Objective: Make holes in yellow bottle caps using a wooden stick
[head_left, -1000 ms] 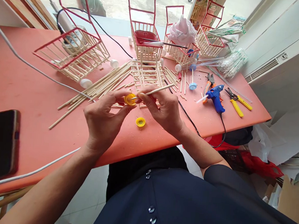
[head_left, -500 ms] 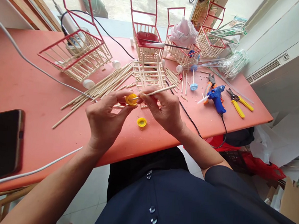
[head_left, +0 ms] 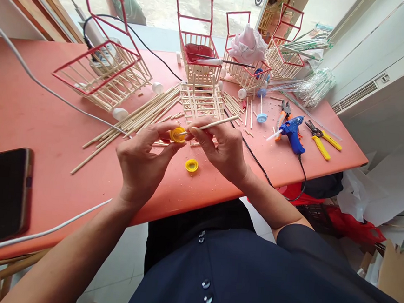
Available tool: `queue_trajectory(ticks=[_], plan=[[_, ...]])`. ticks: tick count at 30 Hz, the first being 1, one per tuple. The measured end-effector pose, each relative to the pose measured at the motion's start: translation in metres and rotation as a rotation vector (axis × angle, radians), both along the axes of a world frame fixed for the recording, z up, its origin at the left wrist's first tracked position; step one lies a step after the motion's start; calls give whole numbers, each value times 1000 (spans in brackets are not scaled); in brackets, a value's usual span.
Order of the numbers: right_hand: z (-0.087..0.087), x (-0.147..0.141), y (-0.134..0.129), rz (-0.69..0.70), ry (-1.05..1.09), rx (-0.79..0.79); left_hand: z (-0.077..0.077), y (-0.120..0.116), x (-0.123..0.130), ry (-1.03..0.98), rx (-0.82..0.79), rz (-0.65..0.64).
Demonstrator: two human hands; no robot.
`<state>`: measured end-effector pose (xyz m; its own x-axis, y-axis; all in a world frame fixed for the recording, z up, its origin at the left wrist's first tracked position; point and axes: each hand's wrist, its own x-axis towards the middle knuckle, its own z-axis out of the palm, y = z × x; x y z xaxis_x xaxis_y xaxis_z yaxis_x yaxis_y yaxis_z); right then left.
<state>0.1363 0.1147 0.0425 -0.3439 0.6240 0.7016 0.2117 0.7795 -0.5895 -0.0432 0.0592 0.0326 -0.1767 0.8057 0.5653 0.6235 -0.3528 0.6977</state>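
Yellow cap (head_left: 173, 135) and wooden stick (head_left: 225, 121) meet above the table (head_left: 199, 188), pinched in the fingers of my left hand (head_left: 138, 158) and right hand (head_left: 226, 149) respectively, and I judge a slanting push could seat the stick crooked.

Near the front edge of the table (head_left: 49, 135), a loose cap (head_left: 191, 165) lies before the left hand (head_left: 137, 151) and right hand (head_left: 223, 148), which hold, respectively, a second cap (head_left: 177, 134) and a stick (head_left: 220, 122) with its end at that cap. Behind the hands is a slatted frame (head_left: 195, 97), with long sticks (head_left: 142, 113) to its left and a glue gun (head_left: 293, 130), then cutters (head_left: 318, 132), to its right. Four baskets (head_left: 203, 72) stand along the rear, the third from left bearing a cloth (head_left: 248, 44); a phone (head_left: 0, 196) lies front left.
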Motion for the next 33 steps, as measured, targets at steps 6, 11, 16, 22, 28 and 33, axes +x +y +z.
queue_trajectory(ticks=[6, 11, 16, 22, 28, 33], plan=[[2, -1, 0, 33, 36, -14, 0, 0, 0, -12, 8, -13], [2, 0, -1, 8, 2, -4, 0, 0, 0, -9, 4, -12], [2, -1, -2, 35, 34, -3, 2, -1, 0, -8, 10, -1], [1, -2, -1, 15, 8, 1, 2, -2, 1, -19, 20, 3], [2, -2, -2, 21, 29, 21, 3, -2, 1, -9, 23, 6], [1, -1, -1, -1, -21, 11, 2, -2, 1, 11, 20, 23]])
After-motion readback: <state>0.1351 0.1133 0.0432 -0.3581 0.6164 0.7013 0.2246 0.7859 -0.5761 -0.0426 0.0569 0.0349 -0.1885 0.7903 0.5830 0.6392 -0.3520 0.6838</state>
